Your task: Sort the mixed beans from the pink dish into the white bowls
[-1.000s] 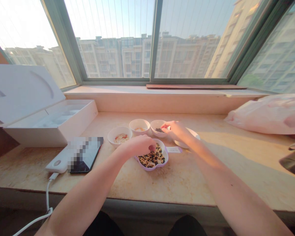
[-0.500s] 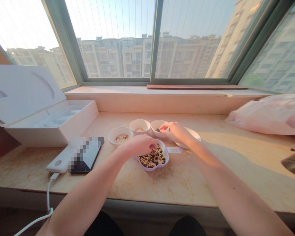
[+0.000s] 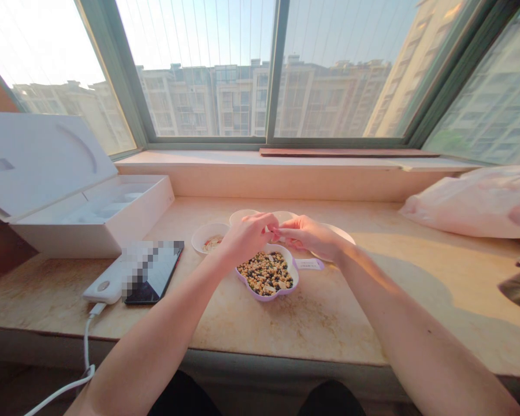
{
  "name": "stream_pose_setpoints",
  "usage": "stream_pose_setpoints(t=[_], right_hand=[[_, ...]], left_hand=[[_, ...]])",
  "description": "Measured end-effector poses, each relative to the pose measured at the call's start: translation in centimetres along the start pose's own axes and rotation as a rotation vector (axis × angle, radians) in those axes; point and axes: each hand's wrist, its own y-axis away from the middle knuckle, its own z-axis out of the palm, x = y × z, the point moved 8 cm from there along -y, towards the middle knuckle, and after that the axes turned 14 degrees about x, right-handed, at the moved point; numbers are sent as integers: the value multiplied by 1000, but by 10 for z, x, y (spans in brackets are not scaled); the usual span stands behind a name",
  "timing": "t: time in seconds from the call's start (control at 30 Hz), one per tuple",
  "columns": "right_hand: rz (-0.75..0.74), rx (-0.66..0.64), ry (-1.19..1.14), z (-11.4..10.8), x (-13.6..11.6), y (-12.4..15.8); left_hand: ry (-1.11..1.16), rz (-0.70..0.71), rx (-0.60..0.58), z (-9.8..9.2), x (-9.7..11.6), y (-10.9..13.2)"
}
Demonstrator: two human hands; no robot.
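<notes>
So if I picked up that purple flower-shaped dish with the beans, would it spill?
Probably if tilted: the dish looks shallow, and the small round beans fill it nearly to the rim, so they'd likely roll out. Loaded like that, it may feel heavy. Its wavy rim looks easy to grip.

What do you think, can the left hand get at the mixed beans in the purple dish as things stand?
Probably yes. The left hand is just above the rim of the purple flower-shaped dish, and nothing seems to stand between it and the mixed beans. The right hand is close beside it but does not cover the beans.
</notes>
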Motion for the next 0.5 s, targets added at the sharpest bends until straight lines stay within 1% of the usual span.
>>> stream_pose_setpoints(t=[0.1,0.2,0.27,0.33,0.37,0.4,0.43,0.47,0.5], right_hand=[[63,-12,-67,9,5,-1],[58,9,-65,11,7,-4],[12,83,36,4,8,-7],[-82,240,248,-11,5,-11],[-138,337,376,-21,2,-12],[-193,425,501,-29,-1,-12],[-233,493,605,-35,-2,-12],[-254,526,678,-39,-1,-13],[-260,529,729,-42,3,-14]], left_hand=[[-11,10,-13,2,-1,0],[-31,12,-31,3,-1,1],[-59,-30,-20,1,-3,2],[-107,-95,-29,0,-6,5],[-133,-110,-67,1,-6,7],[-155,-102,-136,5,-4,9],[-168,-72,-233,12,-1,13],[-172,-26,-346,19,3,18],[-167,21,-457,27,7,24]])
